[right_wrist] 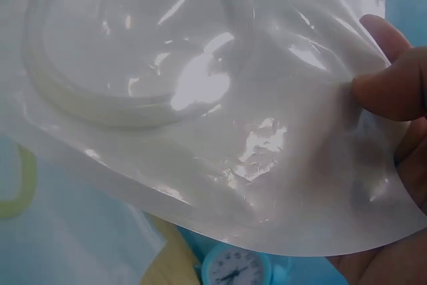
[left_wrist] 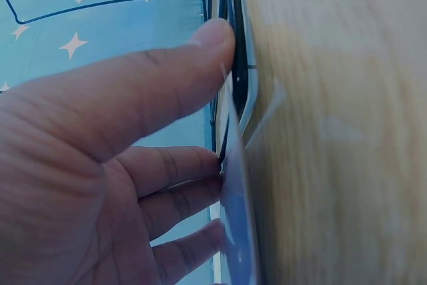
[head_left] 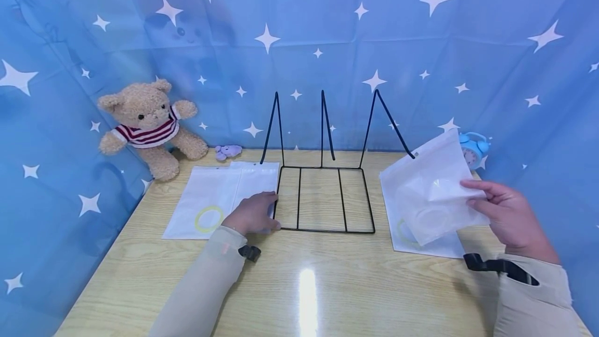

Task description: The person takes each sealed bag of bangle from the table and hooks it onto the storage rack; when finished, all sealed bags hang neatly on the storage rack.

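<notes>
A black wire rack (head_left: pixel 344 199) with three tall peaked hooks stands on the table. My left hand (head_left: pixel 254 212) rests at its left front corner; thumb and fingertips touch the wire (left_wrist: pixel 238 51) in the left wrist view. My right hand (head_left: pixel 510 215) pinches the right edge of a white translucent plastic bag (head_left: pixel 437 186) between thumb and fingers. A pale ring (right_wrist: pixel 107 111) shows inside this bag. Its punched top corner is right at the rack's right hook tip (head_left: pixel 412 156). Another white bag (head_left: pixel 444 243), with a yellow-green ring, lies flat beneath it.
Two white bags (head_left: pixel 187 202) overlap left of the rack, one with a yellow ring (head_left: pixel 200 218). A teddy bear (head_left: pixel 145 118) sits back left, near a small purple toy (head_left: pixel 228 152). A blue alarm clock (head_left: pixel 472 145) stands back right. A starred blue curtain (head_left: pixel 309 9) surrounds the table.
</notes>
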`<action>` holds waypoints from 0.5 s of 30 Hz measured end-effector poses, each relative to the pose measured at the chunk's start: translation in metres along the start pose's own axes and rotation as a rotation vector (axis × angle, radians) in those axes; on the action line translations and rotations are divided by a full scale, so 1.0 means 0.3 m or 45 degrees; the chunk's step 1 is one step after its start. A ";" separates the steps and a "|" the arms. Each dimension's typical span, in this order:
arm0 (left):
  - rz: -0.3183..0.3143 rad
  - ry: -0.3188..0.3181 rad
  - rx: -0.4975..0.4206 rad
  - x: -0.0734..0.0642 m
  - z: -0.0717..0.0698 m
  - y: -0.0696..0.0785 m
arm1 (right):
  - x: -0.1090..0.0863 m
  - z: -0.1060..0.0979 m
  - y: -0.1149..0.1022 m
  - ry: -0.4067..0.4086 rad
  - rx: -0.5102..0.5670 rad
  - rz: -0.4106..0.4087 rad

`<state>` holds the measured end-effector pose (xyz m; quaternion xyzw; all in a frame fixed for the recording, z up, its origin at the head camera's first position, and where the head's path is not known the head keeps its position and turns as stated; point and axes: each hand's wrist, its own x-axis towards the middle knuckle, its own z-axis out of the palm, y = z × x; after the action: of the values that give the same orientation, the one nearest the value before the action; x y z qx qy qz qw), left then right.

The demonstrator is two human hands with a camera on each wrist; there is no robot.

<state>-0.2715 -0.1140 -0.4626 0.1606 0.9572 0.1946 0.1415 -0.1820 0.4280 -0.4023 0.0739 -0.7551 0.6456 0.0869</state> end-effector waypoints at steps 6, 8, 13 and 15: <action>0.006 0.005 0.006 0.000 0.000 0.000 | -0.005 0.018 -0.020 -0.032 0.038 -0.040; 0.008 0.003 0.011 -0.001 -0.001 0.001 | -0.006 0.024 -0.026 -0.044 0.050 -0.050; 0.002 -0.004 0.005 -0.001 -0.005 0.003 | -0.009 0.032 -0.036 -0.072 0.069 -0.072; 0.001 -0.005 0.001 -0.002 -0.005 0.003 | -0.009 0.034 -0.039 -0.085 0.083 -0.088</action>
<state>-0.2713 -0.1138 -0.4607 0.1615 0.9569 0.1941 0.1433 -0.1771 0.4161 -0.3933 0.1244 -0.7332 0.6636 0.0815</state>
